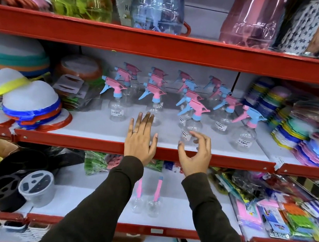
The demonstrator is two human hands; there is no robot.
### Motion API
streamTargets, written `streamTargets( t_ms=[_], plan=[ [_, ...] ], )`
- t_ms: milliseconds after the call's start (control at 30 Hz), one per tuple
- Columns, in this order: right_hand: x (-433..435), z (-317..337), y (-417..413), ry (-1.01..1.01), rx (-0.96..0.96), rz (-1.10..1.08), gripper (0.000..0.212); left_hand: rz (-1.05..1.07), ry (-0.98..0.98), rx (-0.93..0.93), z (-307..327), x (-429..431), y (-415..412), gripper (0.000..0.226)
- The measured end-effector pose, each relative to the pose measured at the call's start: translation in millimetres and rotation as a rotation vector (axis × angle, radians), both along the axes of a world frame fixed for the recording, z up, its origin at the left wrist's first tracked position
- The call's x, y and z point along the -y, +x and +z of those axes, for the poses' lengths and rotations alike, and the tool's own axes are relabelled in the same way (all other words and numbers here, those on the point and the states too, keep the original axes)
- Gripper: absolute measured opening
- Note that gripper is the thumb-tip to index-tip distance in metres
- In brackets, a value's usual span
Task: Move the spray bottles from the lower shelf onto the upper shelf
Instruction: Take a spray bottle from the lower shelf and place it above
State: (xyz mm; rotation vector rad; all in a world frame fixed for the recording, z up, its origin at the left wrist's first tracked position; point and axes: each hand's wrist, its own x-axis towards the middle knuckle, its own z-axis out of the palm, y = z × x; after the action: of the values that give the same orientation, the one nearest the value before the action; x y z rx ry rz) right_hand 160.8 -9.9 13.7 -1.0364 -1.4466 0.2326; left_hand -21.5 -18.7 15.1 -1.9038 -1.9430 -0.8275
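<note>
Several clear spray bottles with pink and blue trigger heads stand in rows on the upper shelf point(93, 127). Two more spray bottles point(138, 198) point(155, 201) stand side by side on the lower shelf point(193, 210), between my forearms. My left hand point(140, 138) lies flat and open at the upper shelf's front edge, fingertips close to a bottle point(155, 102). My right hand point(195, 154) is open with curled fingers, just in front of the nearest spray bottle point(193, 123); its fingertips are near the bottle's base but not closed around it.
Red metal shelf rails point(230, 162) run across the front. Stacked covered plates point(29, 101) sit left of the bottles, and coloured plastic plates point(304, 136) sit to the right. Round black and grey containers point(24, 184) and packaged goods point(284, 214) flank the lower shelf. Large bottles point(159, 5) stand above.
</note>
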Motion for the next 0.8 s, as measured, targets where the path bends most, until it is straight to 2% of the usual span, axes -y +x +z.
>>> streamTargets(
  t_ms=[167,333,400,467,567,667,800],
  plan=[
    [31.4,-51.8,-20.7,-0.099,-0.037,0.104,0.028,0.062,0.033,0.012,2.1,16.7,-54.9,0.062],
    [52.6,-122.4,-27.6,-0.420,-0.040,0.109,0.043,0.153,0.002,0.038,-2.8,28.4,-107.3,0.064],
    [59.4,-152.1,-28.1,-0.588,-0.083,0.070,0.047,0.171,-0.014,0.045,-4.7,29.7,-122.7,0.064],
    [61.9,-176.6,-30.0,-0.849,-0.138,0.053,0.049,0.177,-0.031,0.014,-6.9,29.4,-132.5,0.065],
    [57.1,-199.7,-35.5,-1.157,-0.087,0.086,0.070,0.164,-0.031,-0.028,-10.4,25.2,-137.1,0.065],
    [50.3,-205.7,-45.9,-1.235,-0.048,0.104,0.087,0.179,-0.023,-0.037,-14.1,20.9,-138.6,0.063],
    [43.2,-214.0,-58.9,-1.222,-0.098,0.026,0.080,0.176,0.006,-0.032,-17.6,19.1,-140.9,0.061]
  ],
)
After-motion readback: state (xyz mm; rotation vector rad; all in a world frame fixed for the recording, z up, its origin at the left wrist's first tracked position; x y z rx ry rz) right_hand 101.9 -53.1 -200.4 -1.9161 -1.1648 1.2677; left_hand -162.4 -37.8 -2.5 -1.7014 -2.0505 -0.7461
